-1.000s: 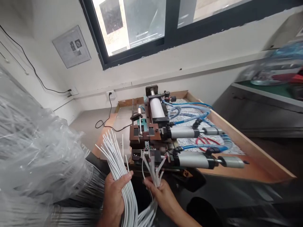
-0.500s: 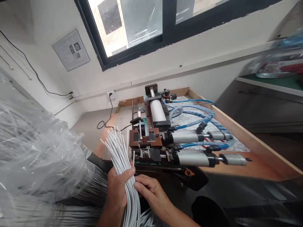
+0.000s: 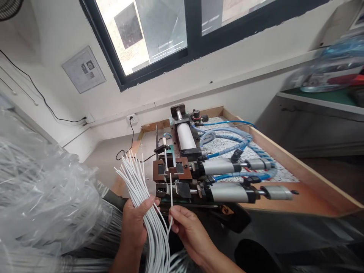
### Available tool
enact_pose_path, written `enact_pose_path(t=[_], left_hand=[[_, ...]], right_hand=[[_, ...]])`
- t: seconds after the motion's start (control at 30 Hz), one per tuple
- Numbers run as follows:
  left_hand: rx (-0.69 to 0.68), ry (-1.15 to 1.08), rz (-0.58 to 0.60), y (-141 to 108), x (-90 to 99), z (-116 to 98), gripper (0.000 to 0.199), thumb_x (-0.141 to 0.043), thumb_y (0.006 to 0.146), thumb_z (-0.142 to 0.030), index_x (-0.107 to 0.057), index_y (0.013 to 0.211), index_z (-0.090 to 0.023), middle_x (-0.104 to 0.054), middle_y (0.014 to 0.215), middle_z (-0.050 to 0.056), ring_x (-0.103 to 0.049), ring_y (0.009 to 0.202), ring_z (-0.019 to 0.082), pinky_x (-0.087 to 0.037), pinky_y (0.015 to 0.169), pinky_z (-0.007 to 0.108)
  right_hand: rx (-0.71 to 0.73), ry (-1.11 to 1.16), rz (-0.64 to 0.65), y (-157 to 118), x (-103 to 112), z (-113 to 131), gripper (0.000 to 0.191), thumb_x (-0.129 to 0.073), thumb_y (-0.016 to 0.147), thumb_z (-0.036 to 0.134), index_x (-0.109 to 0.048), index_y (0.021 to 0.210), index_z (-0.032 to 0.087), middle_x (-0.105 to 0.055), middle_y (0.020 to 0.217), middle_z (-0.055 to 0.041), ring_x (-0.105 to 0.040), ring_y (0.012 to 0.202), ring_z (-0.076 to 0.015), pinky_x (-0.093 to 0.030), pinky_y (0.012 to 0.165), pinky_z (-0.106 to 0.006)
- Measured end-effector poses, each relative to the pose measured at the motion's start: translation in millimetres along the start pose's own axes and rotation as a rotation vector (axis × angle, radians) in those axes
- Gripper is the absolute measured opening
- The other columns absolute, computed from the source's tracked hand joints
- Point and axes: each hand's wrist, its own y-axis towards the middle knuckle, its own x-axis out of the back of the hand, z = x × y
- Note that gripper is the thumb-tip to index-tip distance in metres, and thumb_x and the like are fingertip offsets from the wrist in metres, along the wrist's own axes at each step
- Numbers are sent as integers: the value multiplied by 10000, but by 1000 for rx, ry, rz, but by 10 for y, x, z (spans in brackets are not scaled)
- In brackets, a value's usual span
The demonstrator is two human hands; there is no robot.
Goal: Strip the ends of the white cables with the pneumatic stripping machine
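Observation:
A thick bundle of white cables (image 3: pixel 153 223) runs up from the bottom edge, its ends fanned out at the upper left. My left hand (image 3: pixel 136 220) is wrapped round this bundle. To its right, my right hand (image 3: pixel 189 229) pinches a single white cable (image 3: pixel 171 193) between thumb and fingertips. That cable stands upright, its tip in front of the brown jaw blocks of a pneumatic machine (image 3: pixel 173 170). Whether the tip touches the machine cannot be made out.
White air cylinders (image 3: pixel 227 192) and blue hoses (image 3: pixel 233 142) fill the wooden-edged tray (image 3: pixel 284 161) at the right. Plastic-wrapped cable bundles (image 3: pixel 51 189) lie at the left. A green shelf (image 3: pixel 318 96) juts out at the upper right.
One cable has come away from the bundle, pinched in my right hand and shifted right towards the jaw blocks. My left hand has moved slightly left with the bundle. The camera view has shifted a little.

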Motion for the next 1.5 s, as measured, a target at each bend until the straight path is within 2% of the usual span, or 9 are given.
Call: enact_pose_path(t=[0.23, 0.4, 0.47, 0.6, 0.73, 0.8, 1.07, 1.33, 1.5], left_hand=[[-5, -72, -36, 1, -60, -66, 318, -668, 586, -186, -543, 868, -114, -640, 614, 29, -601, 561, 163, -473, 512, 258], [-49, -22, -30, -11, -64, -34, 180, -672, 586, -210, -561, 688, -113, -619, 518, 12, -544, 449, 120, -423, 454, 215], [-86, -10, -20, -1, -62, -6, 172, -681, 568, -208, -560, 646, -114, -622, 520, 17, -510, 419, 101, -407, 434, 206], [-128, 40, -30, 10, -76, 31, 202, -707, 518, -189, -566, 635, -103, -595, 508, 0, -478, 401, 86, -396, 405, 204], [-82, 79, -10, -11, -58, 49, 218, -710, 518, -197, -578, 659, -96, -582, 500, -4, -494, 405, 99, -421, 414, 224], [-34, 80, -2, -22, -24, 52, 213, -702, 540, -211, -587, 672, -89, -610, 543, 21, -536, 451, 117, -451, 450, 235], [96, -14, -30, 0, 61, 19, 208, -687, 552, -203, -621, 713, -89, -659, 658, 80, -626, 665, 220, -514, 566, 307], [4, 13, -49, 34, 47, 32, 237, -705, 523, -212, -606, 704, -96, -627, 578, 37, -598, 530, 157, -462, 463, 225], [-66, 8, -2, 23, 26, 75, 231, -696, 529, -173, -589, 725, -117, -604, 558, 3, -559, 491, 125, -415, 429, 201]], right_hand=[[-85, 73, 42, 59, 11, 67, 276, -690, 581, 320, -519, 535, 109, -425, 471, 37, -299, 422, -30, -197, 424, -172], [-124, 59, 27, 48, -27, 98, 264, -700, 566, 331, -545, 588, 119, -431, 483, 41, -340, 443, -39, -256, 462, -168], [-127, 23, 95, 32, -63, 115, 253, -683, 588, 347, -589, 666, 126, -474, 542, 24, -387, 497, -55, -303, 513, -178], [-24, -224, 198, 5, -108, 121, 276, -629, 642, 392, -627, 686, 120, -503, 611, -1, -375, 547, -68, -301, 545, -191], [214, -474, 103, -21, -65, 74, 294, -618, 639, 416, -619, 595, 126, -439, 524, 15, -350, 540, -85, -294, 552, -216], [248, -501, 52, -41, -25, 44, 304, -603, 648, 431, -624, 628, 128, -441, 517, 15, -364, 533, -91, -303, 548, -223], [163, -408, -107, -83, 52, -22, 296, -620, 642, 411, -604, 621, 116, -503, 527, 2, -387, 477, -70, -306, 509, -206], [79, -223, -116, 26, 28, 21, 316, -656, 599, 413, -595, 646, 106, -470, 521, 11, -338, 449, -52, -244, 450, -187], [21, -255, -22, 28, -11, 44, 298, -636, 623, 418, -595, 665, 126, -446, 544, 29, -324, 469, -48, -260, 470, -182]])
